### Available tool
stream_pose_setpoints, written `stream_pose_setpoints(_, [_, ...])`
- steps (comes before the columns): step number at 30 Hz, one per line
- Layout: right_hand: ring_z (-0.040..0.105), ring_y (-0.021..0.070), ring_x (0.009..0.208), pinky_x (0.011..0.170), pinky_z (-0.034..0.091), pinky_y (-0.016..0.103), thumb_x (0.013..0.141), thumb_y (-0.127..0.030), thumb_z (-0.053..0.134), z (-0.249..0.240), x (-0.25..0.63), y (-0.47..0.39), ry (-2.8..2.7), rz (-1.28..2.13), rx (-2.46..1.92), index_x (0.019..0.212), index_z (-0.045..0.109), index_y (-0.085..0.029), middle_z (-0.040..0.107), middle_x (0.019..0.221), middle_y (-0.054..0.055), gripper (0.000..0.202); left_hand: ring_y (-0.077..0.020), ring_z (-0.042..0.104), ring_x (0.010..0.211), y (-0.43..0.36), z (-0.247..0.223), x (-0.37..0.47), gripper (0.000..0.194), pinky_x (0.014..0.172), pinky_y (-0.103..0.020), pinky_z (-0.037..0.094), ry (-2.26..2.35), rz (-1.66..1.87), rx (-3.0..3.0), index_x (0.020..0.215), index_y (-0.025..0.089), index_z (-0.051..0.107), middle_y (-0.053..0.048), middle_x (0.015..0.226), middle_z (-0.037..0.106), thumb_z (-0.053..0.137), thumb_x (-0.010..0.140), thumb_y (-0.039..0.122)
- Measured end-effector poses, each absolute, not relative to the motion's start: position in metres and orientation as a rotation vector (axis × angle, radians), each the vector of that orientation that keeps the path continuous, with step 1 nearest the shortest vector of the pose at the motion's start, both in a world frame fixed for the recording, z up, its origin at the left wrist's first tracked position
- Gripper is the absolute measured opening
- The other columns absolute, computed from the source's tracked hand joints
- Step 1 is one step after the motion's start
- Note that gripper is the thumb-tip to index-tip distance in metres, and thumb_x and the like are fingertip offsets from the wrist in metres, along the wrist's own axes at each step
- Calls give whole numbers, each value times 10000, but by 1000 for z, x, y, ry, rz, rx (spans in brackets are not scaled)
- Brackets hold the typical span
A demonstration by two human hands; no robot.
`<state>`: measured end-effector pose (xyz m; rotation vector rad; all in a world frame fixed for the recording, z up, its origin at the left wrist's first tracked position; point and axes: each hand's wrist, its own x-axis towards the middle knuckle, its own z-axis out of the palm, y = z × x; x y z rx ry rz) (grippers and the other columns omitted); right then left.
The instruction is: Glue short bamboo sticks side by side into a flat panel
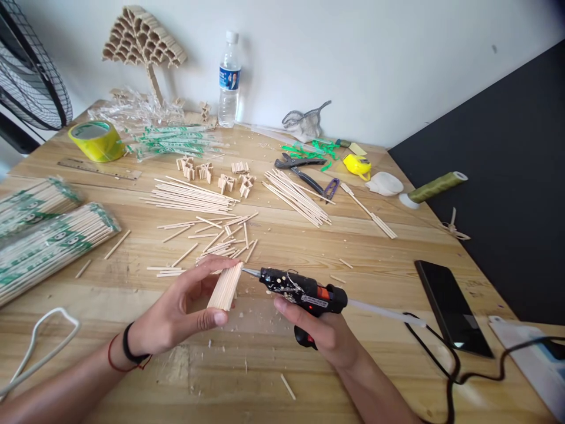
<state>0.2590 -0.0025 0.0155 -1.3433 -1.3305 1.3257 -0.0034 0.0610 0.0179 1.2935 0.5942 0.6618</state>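
Note:
My left hand [185, 306] pinches a small panel of short wooden sticks [225, 287] laid side by side, thumb on its near edge and fingers on the far edge. In my right hand [322, 330] is a black hot glue gun [304, 288], gripped by its handle. Its metal nozzle meets or nearly meets the panel's upper right corner; I cannot tell which. A clear glue stick [384, 311] pokes out of its back. Just beyond the panel lie scattered cut stick pieces [220, 238].
Bundles of long sticks [189, 195], small glued stick pieces [227, 182], pliers [304, 168] and yellow tape [97, 141] lie farther back. A water bottle [228, 82] and a stick-built tree [143, 44] stand by the wall. At right are a phone [452, 309] and black cable [450, 388].

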Motion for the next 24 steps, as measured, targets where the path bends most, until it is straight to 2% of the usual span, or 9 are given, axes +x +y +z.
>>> stream_pose_setpoints(4, [597, 226, 791, 758, 510, 341, 925, -461, 691, 15, 257, 0, -1280, 1317, -1374, 882, 742, -219, 661, 799, 29, 250, -236, 622, 1113, 61, 17, -4, 551, 935, -327, 583, 585, 653, 1294, 1435, 415, 626, -74, 1442, 476, 791, 911, 459])
stream_pose_setpoints(10, [490, 168, 616, 628, 446, 307, 910, -529, 684, 8, 263, 8, -1301, 1153, -1490, 670, 595, -224, 514, 623, -26, 398, -198, 646, 1017, 65, 15, -8, 542, 971, -335, 551, 602, 684, 1337, 1447, 388, 617, -71, 1432, 496, 768, 931, 453])
stream_pose_setpoints(14, [591, 206, 680, 679, 495, 328, 894, -550, 697, 8, 269, 18, -1262, 947, -1588, 820, 693, -223, 637, 702, -7, 336, -244, 617, 1076, 71, 18, -10, 521, 931, -346, 560, 622, 745, 1371, 1422, 338, 635, -96, 1367, 516, 764, 929, 449])
stream_pose_setpoints(17, [654, 232, 756, 741, 520, 345, 889, -545, 703, 9, 268, 27, -1273, 871, -1606, 883, 707, -210, 707, 796, 24, 335, -256, 616, 1073, 73, 21, -12, 518, 910, -348, 549, 684, 787, 1423, 1385, 286, 632, -105, 1321, 535, 776, 914, 449])
stream_pose_setpoints(21, [668, 237, 760, 730, 523, 342, 815, -507, 763, 8, 256, 40, -1374, 823, -1594, 930, 714, -192, 723, 823, 40, 338, -242, 621, 1034, 75, 22, -16, 556, 887, -327, 531, 805, 849, 1466, 1345, 257, 571, -88, 1226, 600, 800, 880, 457])
stream_pose_setpoints(24, [630, 234, 732, 711, 490, 338, 747, -435, 815, 7, 245, 51, -1476, 757, -1604, 871, 691, -198, 690, 783, 24, 295, -234, 643, 975, 78, 21, -18, 562, 844, -322, 533, 829, 889, 1459, 1341, 250, 496, -67, 1100, 640, 772, 900, 465])
